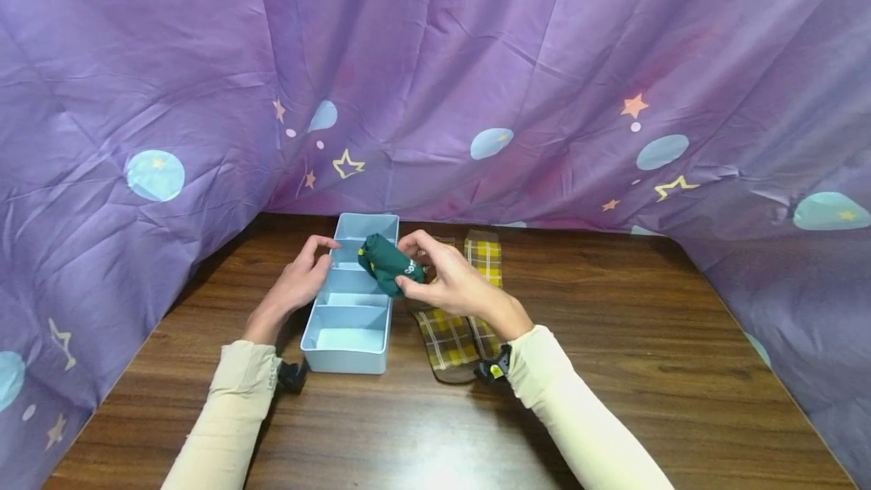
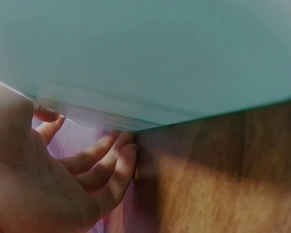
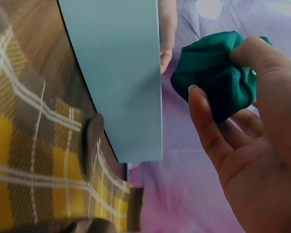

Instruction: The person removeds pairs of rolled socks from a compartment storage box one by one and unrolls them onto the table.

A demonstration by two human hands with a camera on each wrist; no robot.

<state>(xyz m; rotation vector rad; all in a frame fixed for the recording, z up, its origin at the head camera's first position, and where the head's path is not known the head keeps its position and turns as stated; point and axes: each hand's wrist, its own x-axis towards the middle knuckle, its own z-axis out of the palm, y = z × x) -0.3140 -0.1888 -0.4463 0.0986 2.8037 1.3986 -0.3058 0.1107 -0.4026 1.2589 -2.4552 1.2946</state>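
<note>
A rolled-up green cloth bundle [image 1: 389, 263] with white lettering and small yellow marks is held in my right hand [image 1: 452, 278], pinched between thumb and fingers. It hangs over the right side of a light blue divided box [image 1: 345, 361], and the right wrist view shows its folded end [image 3: 208, 73]. My left hand [image 1: 299, 283] is at the box's left wall, index fingertip over the rim. In the left wrist view, fingers of that hand [image 2: 63, 165] rest loosely along the box's outer side [image 2: 150, 58].
Yellow and brown plaid socks [image 1: 445, 342] lie flat on the wooden table [image 1: 612, 339] right of the box, partly under my right hand and wrist. Behind the table hangs a purple curtain [image 1: 422, 82] with stars, which also closes off both sides.
</note>
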